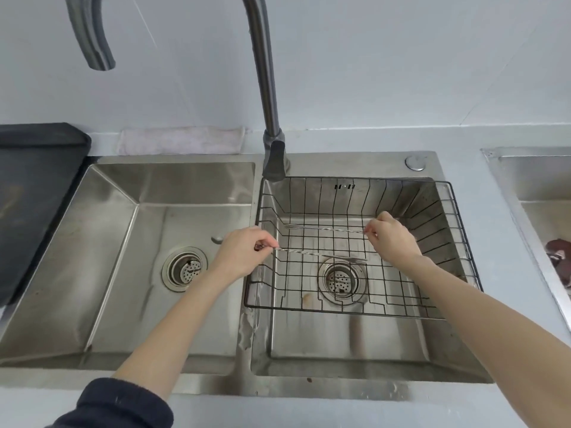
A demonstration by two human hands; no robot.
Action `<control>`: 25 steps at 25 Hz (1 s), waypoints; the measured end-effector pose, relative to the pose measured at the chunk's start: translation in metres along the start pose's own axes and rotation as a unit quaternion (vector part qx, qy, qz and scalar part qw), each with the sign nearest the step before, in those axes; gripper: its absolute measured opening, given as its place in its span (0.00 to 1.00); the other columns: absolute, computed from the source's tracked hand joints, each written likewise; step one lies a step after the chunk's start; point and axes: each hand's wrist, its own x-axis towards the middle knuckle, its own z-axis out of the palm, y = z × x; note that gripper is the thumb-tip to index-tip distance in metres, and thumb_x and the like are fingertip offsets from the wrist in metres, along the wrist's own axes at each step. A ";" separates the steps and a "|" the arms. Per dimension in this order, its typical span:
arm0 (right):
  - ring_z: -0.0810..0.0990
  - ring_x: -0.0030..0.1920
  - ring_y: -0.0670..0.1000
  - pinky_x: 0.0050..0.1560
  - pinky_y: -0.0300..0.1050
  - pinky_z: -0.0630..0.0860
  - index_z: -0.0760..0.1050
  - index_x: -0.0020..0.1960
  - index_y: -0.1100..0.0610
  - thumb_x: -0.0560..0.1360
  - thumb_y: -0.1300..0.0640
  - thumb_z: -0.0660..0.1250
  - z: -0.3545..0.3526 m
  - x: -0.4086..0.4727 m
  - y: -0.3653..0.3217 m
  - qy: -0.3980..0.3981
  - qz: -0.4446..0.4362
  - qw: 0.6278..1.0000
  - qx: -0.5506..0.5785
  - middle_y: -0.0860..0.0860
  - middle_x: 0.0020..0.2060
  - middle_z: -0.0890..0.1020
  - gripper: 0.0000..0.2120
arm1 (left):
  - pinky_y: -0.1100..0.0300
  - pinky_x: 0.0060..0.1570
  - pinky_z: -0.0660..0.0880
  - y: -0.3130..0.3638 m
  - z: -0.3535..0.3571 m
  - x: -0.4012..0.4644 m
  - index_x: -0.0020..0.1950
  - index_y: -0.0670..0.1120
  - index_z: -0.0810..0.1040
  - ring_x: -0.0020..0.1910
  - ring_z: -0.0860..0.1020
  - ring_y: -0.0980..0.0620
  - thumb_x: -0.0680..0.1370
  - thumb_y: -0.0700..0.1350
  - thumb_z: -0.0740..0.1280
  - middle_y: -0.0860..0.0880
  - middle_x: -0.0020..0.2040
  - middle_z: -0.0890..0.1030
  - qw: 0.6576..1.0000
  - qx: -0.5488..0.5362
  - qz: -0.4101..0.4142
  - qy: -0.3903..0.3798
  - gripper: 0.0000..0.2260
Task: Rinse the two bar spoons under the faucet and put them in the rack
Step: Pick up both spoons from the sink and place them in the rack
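Note:
A black wire rack [463,230] sits in the right sink basin. My left hand [241,257] pinches one end of a thin twisted bar spoon [315,254], which reaches right across the rack with its forked tip over the drain. My right hand [392,236] pinches the end of the second bar spoon [327,229], which stretches left across the rack's far half, forked tip near the left wall. Both spoons lie about level, low inside the rack. The faucet [265,88] rises behind the rack; its spout [92,41] curves over the left basin. No water is visible.
The left basin [123,242] has a round drain strainer [185,268]. A dark tray [31,180] lies on the counter at the left. A pale cloth [179,140] rests behind the left basin. Another steel sink [540,186] is at the right edge.

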 end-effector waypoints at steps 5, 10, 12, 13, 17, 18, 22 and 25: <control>0.76 0.55 0.65 0.51 0.55 0.74 0.76 0.59 0.61 0.80 0.59 0.57 0.009 0.016 0.000 -0.018 -0.005 1.000 -0.018 0.61 0.58 0.73 0.13 | 0.60 0.54 0.70 -0.008 0.002 0.010 0.49 0.45 0.83 0.45 0.74 0.55 0.74 0.41 0.66 0.47 0.50 0.83 1.000 -0.010 -0.013 -0.014 0.07; 0.77 0.55 0.65 0.44 0.52 0.71 0.76 0.58 0.62 0.80 0.60 0.57 0.019 0.029 -0.001 -0.026 -0.020 0.998 -0.045 0.61 0.57 0.73 0.12 | 0.65 0.49 0.67 -0.011 0.005 0.015 0.49 0.45 0.82 0.44 0.74 0.56 0.75 0.40 0.66 0.47 0.50 0.83 0.999 -0.016 -0.014 -0.023 0.07; 0.77 0.54 0.65 0.45 0.53 0.73 0.76 0.57 0.62 0.80 0.60 0.57 0.023 0.031 -0.002 -0.026 -0.018 0.999 -0.044 0.61 0.56 0.74 0.12 | 0.66 0.50 0.67 -0.012 0.005 0.017 0.50 0.45 0.83 0.44 0.74 0.56 0.74 0.40 0.66 0.47 0.50 0.83 0.999 -0.021 -0.017 -0.022 0.08; 0.77 0.53 0.66 0.47 0.55 0.74 0.76 0.57 0.62 0.79 0.60 0.58 0.025 0.031 -0.002 -0.024 -0.016 0.999 -0.038 0.61 0.56 0.74 0.12 | 0.66 0.50 0.67 -0.012 0.006 0.017 0.50 0.45 0.83 0.44 0.74 0.56 0.74 0.40 0.66 0.47 0.50 0.83 0.999 -0.022 -0.018 -0.022 0.08; 0.77 0.54 0.66 0.49 0.56 0.75 0.76 0.56 0.62 0.79 0.60 0.58 0.026 0.031 -0.002 -0.019 -0.014 1.000 -0.018 0.61 0.56 0.74 0.11 | 0.65 0.52 0.68 -0.011 0.007 0.016 0.50 0.45 0.83 0.45 0.74 0.57 0.75 0.40 0.65 0.47 0.51 0.83 1.000 -0.015 -0.016 -0.020 0.08; 0.77 0.53 0.65 0.49 0.56 0.75 0.76 0.57 0.62 0.79 0.60 0.59 0.024 0.030 -0.003 -0.019 -0.015 1.000 -0.015 0.61 0.56 0.74 0.11 | 0.63 0.53 0.68 -0.011 0.007 0.016 0.50 0.45 0.83 0.45 0.74 0.57 0.75 0.40 0.66 0.47 0.51 0.83 1.000 -0.015 -0.016 -0.018 0.08; 0.78 0.52 0.64 0.48 0.54 0.75 0.76 0.57 0.61 0.79 0.59 0.58 0.007 0.022 -0.012 0.008 -0.036 0.999 0.006 0.61 0.54 0.75 0.12 | 0.64 0.52 0.68 -0.009 0.006 0.012 0.50 0.45 0.83 0.44 0.74 0.56 0.75 0.40 0.66 0.47 0.51 0.82 1.000 -0.016 -0.018 -0.014 0.08; 0.78 0.50 0.62 0.49 0.52 0.75 0.77 0.56 0.60 0.79 0.57 0.57 -0.011 0.012 -0.029 0.031 -0.085 0.995 0.041 0.59 0.52 0.77 0.12 | 0.64 0.50 0.67 -0.004 0.004 0.010 0.50 0.45 0.83 0.44 0.73 0.55 0.75 0.40 0.66 0.46 0.50 0.83 1.000 -0.016 -0.015 -0.003 0.08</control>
